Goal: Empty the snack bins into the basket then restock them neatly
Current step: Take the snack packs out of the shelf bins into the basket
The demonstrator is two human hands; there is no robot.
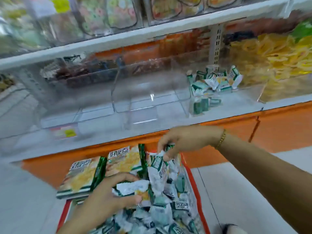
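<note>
Heaped green-and-white snack packets (pixel 162 215) are filling the orange-rimmed basket (pixel 198 198) at the bottom of the view. The left hand (pixel 104 200) is reaching into the basket from its left side, its fingers and thumb curling round a crumpled packet (pixel 133 187) on top of the heap. The right hand (pixel 184 141), wearing a gold bracelet (pixel 221 138), is hovering over the basket's far end, pinching another packet (pixel 158 169) by its top edge so that it is hanging above the heap. Two flat green-and-yellow boxes (pixel 81 176) are lying side by side across the basket's far left corner. Beyond the basket, clear bins (pixel 138 105) are sitting on the white shelf (pixel 168 127). Above the basket's right side, one bin is holding a small pile of the same packets (pixel 214 80). Farther right of the basket, yellow snacks (pixel 280 53) are crowding another bin.
</note>
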